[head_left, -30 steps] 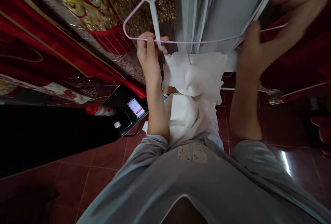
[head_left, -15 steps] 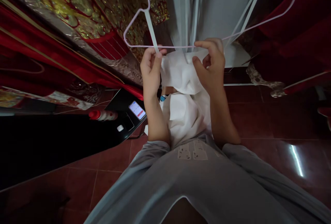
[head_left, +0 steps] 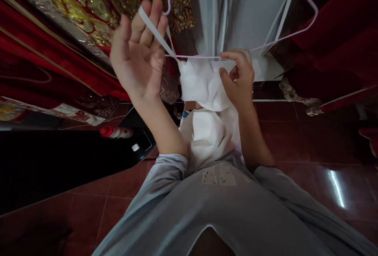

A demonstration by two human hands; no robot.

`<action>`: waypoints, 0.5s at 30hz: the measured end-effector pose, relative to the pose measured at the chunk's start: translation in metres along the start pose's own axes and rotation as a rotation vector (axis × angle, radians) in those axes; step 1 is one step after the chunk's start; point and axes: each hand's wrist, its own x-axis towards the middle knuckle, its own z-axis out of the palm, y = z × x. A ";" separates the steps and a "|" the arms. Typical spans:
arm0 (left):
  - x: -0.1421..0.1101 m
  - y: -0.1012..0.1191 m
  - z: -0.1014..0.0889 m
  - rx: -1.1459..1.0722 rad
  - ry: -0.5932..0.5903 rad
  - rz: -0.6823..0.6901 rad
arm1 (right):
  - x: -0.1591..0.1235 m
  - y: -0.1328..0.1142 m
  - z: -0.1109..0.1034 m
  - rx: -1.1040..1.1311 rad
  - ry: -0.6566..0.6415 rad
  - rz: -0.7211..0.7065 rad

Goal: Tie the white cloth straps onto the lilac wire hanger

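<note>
A white garment (head_left: 203, 78) with thin straps hangs below a pale pink hanger (head_left: 196, 56) in front of my chest. My left hand (head_left: 140, 51) is raised at the hanger's left end, palm towards me and fingers stretched out. A white strap (head_left: 156, 31) of the garment runs taut across those fingers. My right hand (head_left: 239, 78) has its fingers curled around the hanger's bottom bar, beside the garment's top edge. At the hanger's right end, another white strap (head_left: 282, 15) loops over the bar. The hanger's top lies outside the view.
Red and gold sequined clothes (head_left: 76, 4) hang at left, dark red cloth (head_left: 342, 23) at right. A black table (head_left: 59, 165) on the left bears a red-capped bottle (head_left: 116, 132) and a small white case (head_left: 135, 147). Red tiles (head_left: 295, 138) cover the floor.
My left hand has let go its pinch at the strap's base, moved up and left, and opened, pulling the strap outward. The hanger's right end has shifted left. My forearm now covers the phone.
</note>
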 end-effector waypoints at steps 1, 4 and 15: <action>0.006 0.003 0.005 -0.010 0.014 0.006 | 0.000 -0.001 0.000 0.006 -0.011 -0.009; 0.019 -0.005 0.005 0.041 0.117 0.136 | -0.001 -0.001 0.000 0.006 -0.045 0.000; 0.002 -0.091 -0.047 0.280 0.468 0.212 | 0.000 0.000 -0.007 -0.088 -0.070 0.055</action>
